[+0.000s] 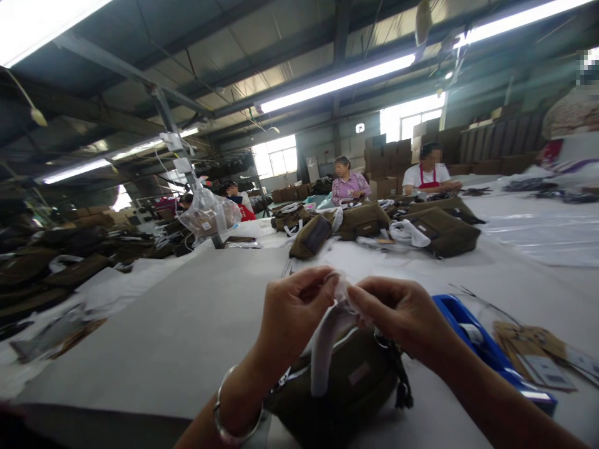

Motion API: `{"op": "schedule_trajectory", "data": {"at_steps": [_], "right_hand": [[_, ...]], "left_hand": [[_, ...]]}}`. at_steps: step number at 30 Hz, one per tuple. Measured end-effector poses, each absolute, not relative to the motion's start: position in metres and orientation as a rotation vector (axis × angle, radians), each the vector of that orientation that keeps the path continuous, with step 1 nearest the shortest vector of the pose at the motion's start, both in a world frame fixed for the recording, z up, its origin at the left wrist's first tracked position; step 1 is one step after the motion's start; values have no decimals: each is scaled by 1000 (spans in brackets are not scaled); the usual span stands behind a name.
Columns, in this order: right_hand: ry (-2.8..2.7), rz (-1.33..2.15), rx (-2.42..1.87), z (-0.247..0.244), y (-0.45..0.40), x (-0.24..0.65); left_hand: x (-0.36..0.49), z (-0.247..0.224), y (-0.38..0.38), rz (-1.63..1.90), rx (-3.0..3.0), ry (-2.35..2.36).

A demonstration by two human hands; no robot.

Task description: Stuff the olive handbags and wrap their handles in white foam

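Note:
Both hands meet above a dark olive bag [346, 386] that lies on the table in front of me. My left hand [297, 305], with a bangle on its wrist, pinches the end of a strip of thin white wrapping [322, 355]. Close beside it, my right hand [390, 305] pinches the same white wrapping with thumb and fingers. From there the strip hangs down over the front of the bag. What the wrapping covers is hidden. A zipper and a small label show on the bag, and dark cords hang at its right side.
A blue tape dispenser [482, 349] stands on the right beside brown card tags [533, 349]. Several olive bags [440, 231] lie farther across the white table [187, 324]. More bags are piled at left [70, 274]. Co-workers [350, 184] sit at the far side.

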State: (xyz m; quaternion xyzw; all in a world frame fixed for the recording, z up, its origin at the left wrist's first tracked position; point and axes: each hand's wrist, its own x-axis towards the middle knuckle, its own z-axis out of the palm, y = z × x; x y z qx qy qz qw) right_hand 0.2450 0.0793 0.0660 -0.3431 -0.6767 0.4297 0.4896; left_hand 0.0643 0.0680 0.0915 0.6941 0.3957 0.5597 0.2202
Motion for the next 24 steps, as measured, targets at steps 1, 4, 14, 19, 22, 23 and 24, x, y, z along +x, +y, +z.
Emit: {"op": "schedule_trajectory", "data": {"at_steps": [1, 4, 14, 19, 22, 23, 24], "right_hand": [[-1650, 1065, -832, 67, 80, 245], [-1637, 1147, -805, 69, 82, 244], [-1672, 1119, -669, 66, 82, 242], [-1652, 796, -706, 62, 81, 236], [-1626, 389, -696, 62, 79, 236], [-1633, 247, -665, 63, 78, 236], [-1658, 119, -615, 66, 77, 238]], "left_hand": [[64, 91, 68, 1565, 1967, 1104], [64, 90, 65, 1615, 2200, 1116], [57, 97, 47, 1528, 2213, 1042], [60, 101, 53, 1481, 1896, 1056], [63, 102, 54, 1489, 1893, 1081], [64, 102, 53, 1501, 1903, 1096], [65, 102, 53, 1514, 1913, 1104]]}}
